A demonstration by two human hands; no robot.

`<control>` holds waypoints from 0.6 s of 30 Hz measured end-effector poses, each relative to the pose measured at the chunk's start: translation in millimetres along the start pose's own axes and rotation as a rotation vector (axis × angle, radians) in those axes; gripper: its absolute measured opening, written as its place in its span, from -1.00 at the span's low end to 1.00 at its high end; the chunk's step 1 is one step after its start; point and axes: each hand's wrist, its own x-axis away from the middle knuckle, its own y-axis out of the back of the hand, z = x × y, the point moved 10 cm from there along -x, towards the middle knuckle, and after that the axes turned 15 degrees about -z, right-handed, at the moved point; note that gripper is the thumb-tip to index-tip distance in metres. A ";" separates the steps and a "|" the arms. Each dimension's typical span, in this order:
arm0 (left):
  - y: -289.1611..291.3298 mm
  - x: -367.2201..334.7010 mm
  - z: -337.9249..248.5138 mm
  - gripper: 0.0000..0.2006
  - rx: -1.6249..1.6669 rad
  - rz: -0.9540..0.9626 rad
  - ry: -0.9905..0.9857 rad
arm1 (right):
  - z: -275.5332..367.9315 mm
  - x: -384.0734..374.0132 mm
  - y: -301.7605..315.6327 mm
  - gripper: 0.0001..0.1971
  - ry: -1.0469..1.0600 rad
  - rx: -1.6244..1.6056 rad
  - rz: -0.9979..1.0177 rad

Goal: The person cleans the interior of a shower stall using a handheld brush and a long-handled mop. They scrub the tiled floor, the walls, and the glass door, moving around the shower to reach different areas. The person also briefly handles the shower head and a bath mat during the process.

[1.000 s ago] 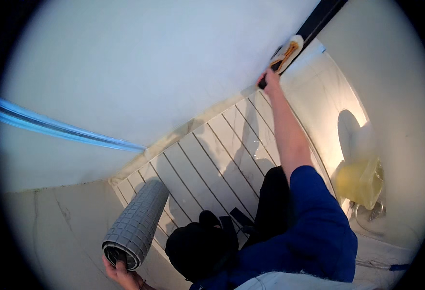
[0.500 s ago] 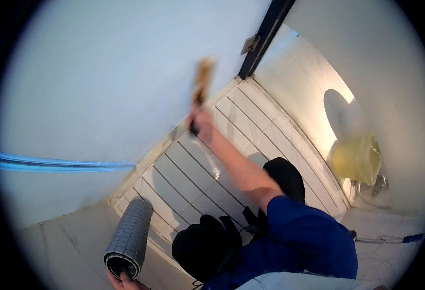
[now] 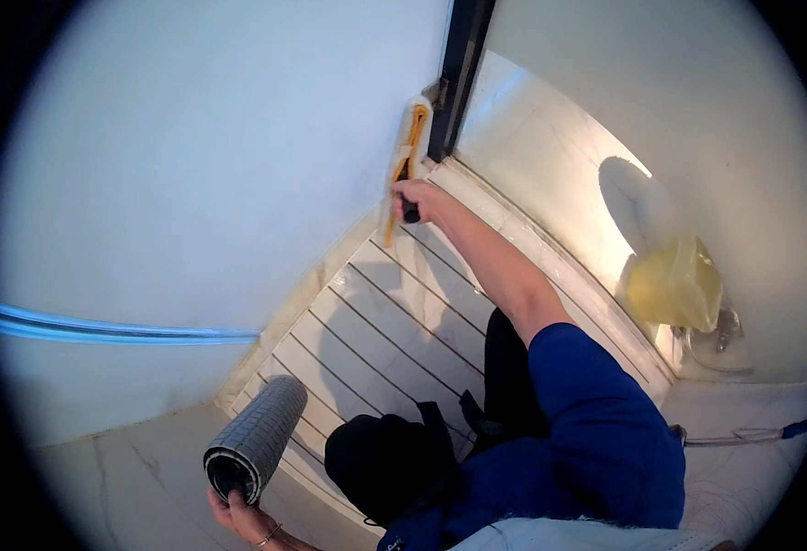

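My right hand (image 3: 413, 200) is closed around the black handle of a window scrubber (image 3: 416, 129), which has a long orange and white head. The scrubber stands nearly upright against the pale glass wall (image 3: 238, 138), close to the dark vertical frame (image 3: 463, 73). At the lower left, my left hand (image 3: 238, 519) grips the near end of a grey tube (image 3: 261, 427) with a grid pattern, much like a rolled-up mat. Its inside is dark, and part of my fingers is hidden there. The tube tilts up and away from me over the floor.
Below lies a white slatted floor (image 3: 367, 321) with dark grooves, edged by a pale ledge. A yellow translucent container (image 3: 674, 283) shows at the right beside the frosted panel, near a metal fitting (image 3: 725, 335). A blue-lit strip (image 3: 128, 328) crosses the left wall.
My right hand has moved up and to the right with the scrubber, which now rests by the dark frame instead of blurring in motion. The left hand still holds the tube, slightly shifted.
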 end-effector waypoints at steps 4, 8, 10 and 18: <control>-25.8 23.9 -19.9 -0.48 0.032 0.071 0.018 | 86.7 -1.1 39.9 -0.75 0.080 0.027 -0.100; -1.3 7.2 -19.1 -0.50 0.010 -0.034 0.056 | 26.8 6.9 -7.7 -0.73 0.066 0.062 0.047; -1.3 -2.4 -15.9 -0.51 -0.037 -0.027 0.040 | 6.3 12.7 -14.1 -0.75 -0.134 -0.072 0.142; 0.9 -23.2 -8.9 -0.57 -0.046 -0.028 0.054 | -3.8 -0.8 16.8 -0.83 -0.042 0.087 -0.001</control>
